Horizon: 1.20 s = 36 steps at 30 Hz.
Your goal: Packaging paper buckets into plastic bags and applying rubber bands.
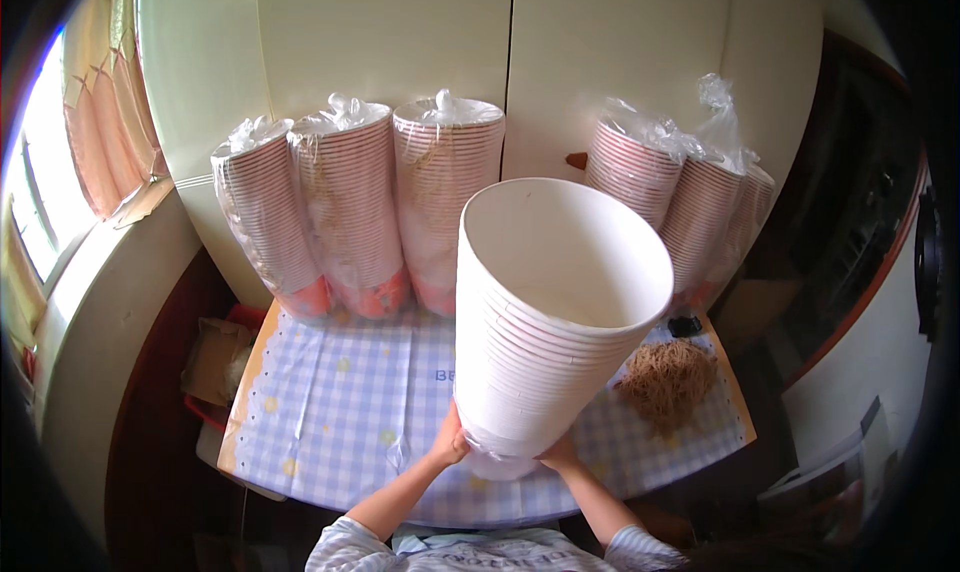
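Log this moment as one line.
left hand: holds white cup stack, lower left; right hand: holds it, lower right; behind: bagged cup stacks; tablecloth: brown stringy pile

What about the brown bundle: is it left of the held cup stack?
No: the brown bundle lies to the right of the held cup stack.

Probably a home, curtain (122,137), checked tablecloth (345,397)

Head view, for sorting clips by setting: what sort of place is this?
Probably a room in a home, judging by the window, peach curtain and blue-checked tablecloth.
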Available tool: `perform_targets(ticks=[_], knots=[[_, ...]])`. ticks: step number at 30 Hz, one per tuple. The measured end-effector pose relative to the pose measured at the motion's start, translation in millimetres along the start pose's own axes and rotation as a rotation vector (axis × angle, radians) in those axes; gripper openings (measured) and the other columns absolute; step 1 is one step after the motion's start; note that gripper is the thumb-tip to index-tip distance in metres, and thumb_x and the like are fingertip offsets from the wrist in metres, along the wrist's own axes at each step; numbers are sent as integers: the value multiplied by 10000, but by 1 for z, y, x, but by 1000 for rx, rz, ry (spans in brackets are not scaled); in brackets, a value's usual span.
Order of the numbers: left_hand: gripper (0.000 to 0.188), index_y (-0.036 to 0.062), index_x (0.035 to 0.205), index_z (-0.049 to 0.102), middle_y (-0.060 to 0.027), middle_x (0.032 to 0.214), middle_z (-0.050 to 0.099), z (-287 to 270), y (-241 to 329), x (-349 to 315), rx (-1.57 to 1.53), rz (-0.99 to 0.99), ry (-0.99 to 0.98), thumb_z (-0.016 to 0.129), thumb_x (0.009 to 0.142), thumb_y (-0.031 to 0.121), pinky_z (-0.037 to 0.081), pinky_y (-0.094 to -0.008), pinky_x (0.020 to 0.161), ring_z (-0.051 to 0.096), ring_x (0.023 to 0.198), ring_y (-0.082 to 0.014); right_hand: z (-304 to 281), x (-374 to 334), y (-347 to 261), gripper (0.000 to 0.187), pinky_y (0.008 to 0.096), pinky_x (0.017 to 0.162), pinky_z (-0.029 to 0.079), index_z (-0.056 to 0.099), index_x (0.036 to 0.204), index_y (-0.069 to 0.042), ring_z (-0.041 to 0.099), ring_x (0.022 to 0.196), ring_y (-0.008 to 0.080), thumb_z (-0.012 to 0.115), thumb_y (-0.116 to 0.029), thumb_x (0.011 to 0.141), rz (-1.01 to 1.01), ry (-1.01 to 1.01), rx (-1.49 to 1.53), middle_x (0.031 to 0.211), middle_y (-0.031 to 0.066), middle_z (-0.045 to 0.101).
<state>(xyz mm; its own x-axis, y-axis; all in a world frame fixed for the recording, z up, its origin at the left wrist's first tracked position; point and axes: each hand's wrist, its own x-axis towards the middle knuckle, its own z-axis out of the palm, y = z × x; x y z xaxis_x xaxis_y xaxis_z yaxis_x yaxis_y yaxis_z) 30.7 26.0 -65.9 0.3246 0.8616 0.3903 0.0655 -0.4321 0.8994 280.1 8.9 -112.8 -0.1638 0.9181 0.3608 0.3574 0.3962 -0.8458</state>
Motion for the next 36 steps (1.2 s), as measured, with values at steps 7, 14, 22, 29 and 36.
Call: perform_targets(ticks=[7,14,22,29,36], knots=[[987,-50,1272,272,-269,1273,354,-15,39,-1,477,-36,-148,582,646,647,293,-429,978,355,1183,-393,-8,20,-90,705,372,870,396,514,1095,-34,523,1002,248,809,-361,545,-7,-38,95,1053,113,565],[964,-7,1301,286,-205,1299,373,-17,52,-10,855,-127,-222,594,648,633,260,-476,991,312,1238,-351,-18,22,-99,666,415,841,409,539,1079,-45,523,976,342,772,-315,516,-97,-145,-360,1013,172,575],[462,27,1105,518,-139,1123,532,-81,177,43,891,120,-87,646,729,263,382,-401,892,489,1063,-305,-14,19,-96,650,455,911,327,560,1067,-86,452,1069,340,720,-451,553,-123,-97,-533,1102,136,543],[489,69,1066,577,-114,1136,522,-69,347,112,929,892,319,686,612,216,390,-410,861,499,1064,-274,-18,24,-114,673,444,901,339,559,1075,-93,463,1057,333,702,-513,569,-129,-67,-488,1102,124,549],[322,66,807,543,-43,718,503,-47,350,141,819,981,173,674,671,327,392,-370,785,509,729,-216,-16,26,-135,654,433,856,378,545,1082,-84,507,1004,321,689,-503,600,-150,-26,-475,1040,127,579]])
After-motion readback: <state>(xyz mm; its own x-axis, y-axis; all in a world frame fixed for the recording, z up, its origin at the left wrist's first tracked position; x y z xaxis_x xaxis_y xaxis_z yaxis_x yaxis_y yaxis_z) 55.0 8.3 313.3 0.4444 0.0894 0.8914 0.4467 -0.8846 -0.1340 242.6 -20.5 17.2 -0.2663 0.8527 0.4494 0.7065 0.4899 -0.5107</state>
